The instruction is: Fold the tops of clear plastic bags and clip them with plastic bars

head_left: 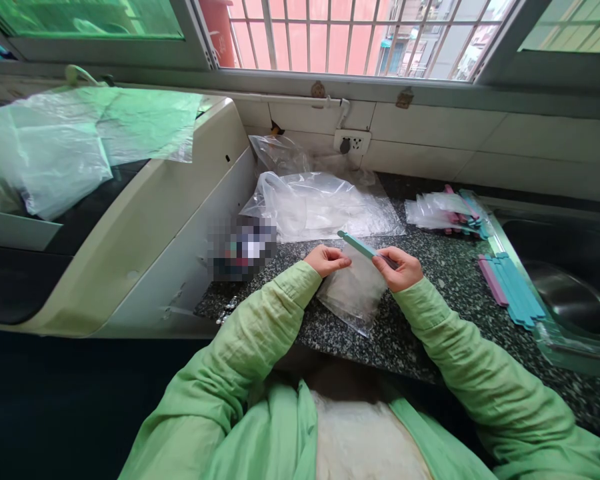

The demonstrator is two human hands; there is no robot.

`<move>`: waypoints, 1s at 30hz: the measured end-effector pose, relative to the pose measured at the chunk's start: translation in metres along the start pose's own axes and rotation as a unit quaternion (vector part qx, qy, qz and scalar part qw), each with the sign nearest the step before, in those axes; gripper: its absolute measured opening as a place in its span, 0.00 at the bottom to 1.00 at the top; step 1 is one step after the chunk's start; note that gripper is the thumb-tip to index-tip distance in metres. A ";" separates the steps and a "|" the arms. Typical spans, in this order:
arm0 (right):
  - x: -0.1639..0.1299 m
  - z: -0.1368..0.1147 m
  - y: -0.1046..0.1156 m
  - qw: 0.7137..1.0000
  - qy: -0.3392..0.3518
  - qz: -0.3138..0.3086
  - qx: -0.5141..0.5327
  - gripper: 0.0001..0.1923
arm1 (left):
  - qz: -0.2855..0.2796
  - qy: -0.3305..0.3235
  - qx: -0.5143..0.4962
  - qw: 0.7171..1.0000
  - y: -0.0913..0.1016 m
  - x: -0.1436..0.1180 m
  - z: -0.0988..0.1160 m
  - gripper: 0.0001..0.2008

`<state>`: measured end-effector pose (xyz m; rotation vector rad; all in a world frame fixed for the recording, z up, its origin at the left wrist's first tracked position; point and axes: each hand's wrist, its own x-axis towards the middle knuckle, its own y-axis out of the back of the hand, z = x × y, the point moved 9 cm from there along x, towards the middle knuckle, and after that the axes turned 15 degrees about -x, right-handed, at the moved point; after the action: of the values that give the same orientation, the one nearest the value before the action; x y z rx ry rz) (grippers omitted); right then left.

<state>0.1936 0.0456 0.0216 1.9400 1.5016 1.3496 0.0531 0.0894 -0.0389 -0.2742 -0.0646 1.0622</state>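
My left hand (327, 260) is closed in a pinch at the upper left edge of a small clear plastic bag (353, 293). In my right hand (399, 267), thumb and fingers grip a flat teal strip (357, 245) with a notched end, which slants up to the left across the bag's top. Whether those fingers also grip the bag is hard to tell. The bag hangs below both hands, over the speckled counter (305, 327). To the right lie a row of more teal strips (519, 290) and a pink strip (493, 280).
Large clear plastic bags (325, 203) lie behind my hands. Small bags (443, 208) rest with pink and teal strips at the back right. A sink (575, 293) is at the right, a cream-coloured appliance (180, 193) at the left. A wall socket (353, 142) and barred window stand behind.
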 end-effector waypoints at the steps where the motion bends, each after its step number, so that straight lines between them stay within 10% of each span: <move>1: 0.000 0.001 0.000 1.000 -0.005 0.000 0.003 0.11 | 0.000 0.000 -0.002 1.000 0.000 0.000 0.000 0.20; 30: 0.003 0.015 0.007 0.992 -0.100 0.005 0.082 0.13 | 0.001 0.008 0.040 0.999 -0.003 -0.002 0.001 0.23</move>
<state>0.2099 0.0494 0.0201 2.1140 1.5476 1.0285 0.0539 0.0863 -0.0368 -0.2113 -0.0069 1.0625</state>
